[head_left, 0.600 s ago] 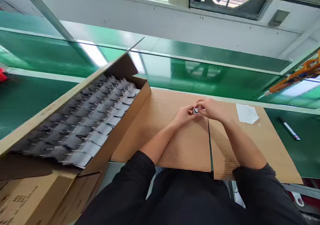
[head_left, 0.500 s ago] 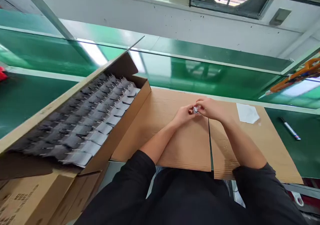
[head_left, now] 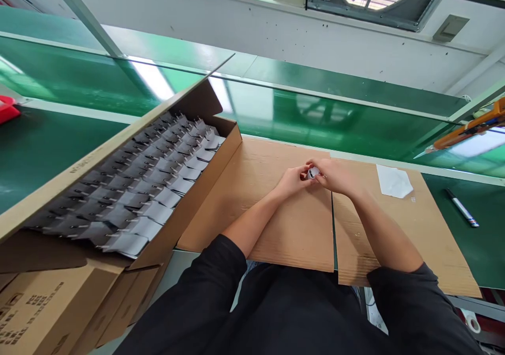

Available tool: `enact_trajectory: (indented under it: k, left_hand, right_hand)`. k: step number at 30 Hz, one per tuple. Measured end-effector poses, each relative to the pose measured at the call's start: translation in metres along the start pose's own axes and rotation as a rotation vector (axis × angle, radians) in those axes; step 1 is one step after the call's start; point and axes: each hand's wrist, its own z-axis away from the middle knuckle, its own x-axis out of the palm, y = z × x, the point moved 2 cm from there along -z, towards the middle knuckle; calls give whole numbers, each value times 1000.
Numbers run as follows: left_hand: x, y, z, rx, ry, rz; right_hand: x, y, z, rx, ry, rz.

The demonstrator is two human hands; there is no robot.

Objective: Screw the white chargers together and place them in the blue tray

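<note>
Both my hands meet over the brown cardboard sheet [head_left: 276, 223] in front of me. My left hand [head_left: 292, 180] and my right hand [head_left: 335, 176] pinch one small white part [head_left: 313, 173] between their fingertips. The part is mostly covered by my fingers, so I cannot make out its shape. To my left an open cardboard box [head_left: 189, 208] holds several rows of white and grey plug-like parts [head_left: 145, 181] with metal prongs.
A white slip of paper [head_left: 393, 181] lies on the right cardboard sheet. A marker pen [head_left: 461, 208] rests on the green surface at the right. A green conveyor belt [head_left: 315, 118] runs behind the cardboard. More closed cartons [head_left: 43, 307] stand at the lower left.
My hands stay together on the small part with only slight finger movement. The view has shifted a little as my head moved.
</note>
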Motion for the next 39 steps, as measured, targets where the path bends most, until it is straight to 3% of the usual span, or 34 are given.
enact_trajectory:
  k: [10, 15, 26, 39]
  left_hand:
    - [-2, 3, 1, 9, -29, 22]
    - [-2, 4, 2, 20, -39, 44]
    - [-1, 1, 0, 48, -19, -4]
    - [0, 0, 0, 79, 2, -86]
  right_hand:
    - [16, 30, 4, -7, 185, -392]
    - [16, 34, 4, -22, 183, -478]
    - [17, 37, 2, 23, 198, -587]
    - [18, 29, 0, 32, 216, -498]
